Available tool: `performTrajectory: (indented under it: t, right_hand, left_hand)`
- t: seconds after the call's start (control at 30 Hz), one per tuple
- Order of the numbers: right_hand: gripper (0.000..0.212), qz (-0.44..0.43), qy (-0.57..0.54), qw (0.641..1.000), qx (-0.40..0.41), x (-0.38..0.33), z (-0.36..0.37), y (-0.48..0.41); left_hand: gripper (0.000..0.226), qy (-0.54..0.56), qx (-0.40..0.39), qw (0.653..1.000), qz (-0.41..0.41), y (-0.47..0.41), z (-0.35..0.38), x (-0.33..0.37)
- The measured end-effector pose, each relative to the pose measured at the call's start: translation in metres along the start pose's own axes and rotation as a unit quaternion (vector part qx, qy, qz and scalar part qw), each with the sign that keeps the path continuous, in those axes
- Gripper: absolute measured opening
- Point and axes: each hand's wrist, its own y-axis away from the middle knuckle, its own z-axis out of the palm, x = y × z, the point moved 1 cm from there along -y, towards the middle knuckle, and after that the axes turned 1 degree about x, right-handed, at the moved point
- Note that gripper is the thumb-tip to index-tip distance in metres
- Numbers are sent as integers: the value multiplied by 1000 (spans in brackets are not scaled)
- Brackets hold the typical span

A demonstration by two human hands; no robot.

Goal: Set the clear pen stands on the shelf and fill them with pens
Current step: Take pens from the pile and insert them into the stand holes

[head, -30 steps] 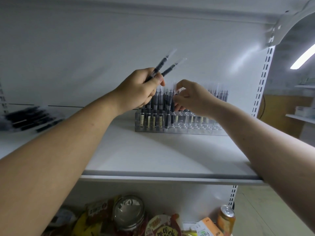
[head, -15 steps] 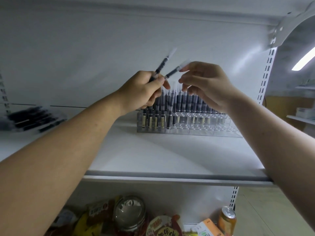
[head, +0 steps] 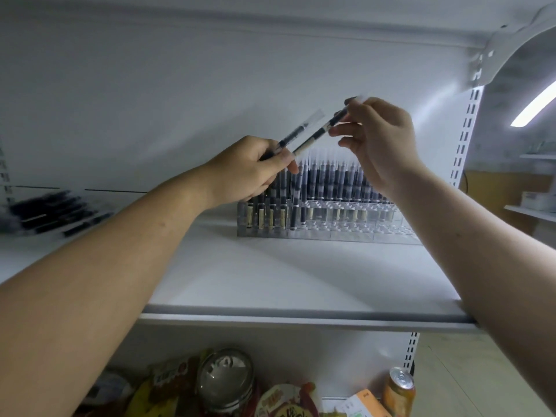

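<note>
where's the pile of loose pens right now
In the head view the loose pens lie at the far left of the shelf, well apart from the clear pen stand.

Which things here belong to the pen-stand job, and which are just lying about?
Job: clear plastic pen stand on white metal shelf; black pens standing in it; black pen in left hand; second black pen pinched by right hand; loose black pens at left.
Lying about: glass jar with lid; orange drink can; snack packets.
</note>
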Motion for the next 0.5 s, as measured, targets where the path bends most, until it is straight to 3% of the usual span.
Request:
performTrajectory:
  t: [0.13, 0.27, 0.5]
  right_hand:
    - [18, -61, 134, 989, 31, 4, -8, -5]
    - [23, -104, 271, 957, -16, 7, -4, 1]
    - [19, -91, 332, 936, -76, 9, 5, 8]
  left_hand:
    - [29, -36, 5, 999, 18, 3, 2, 5]
    - [23, -35, 13, 999, 39, 2, 0, 2]
    - [19, -143, 53, 985, 78, 1, -1, 3]
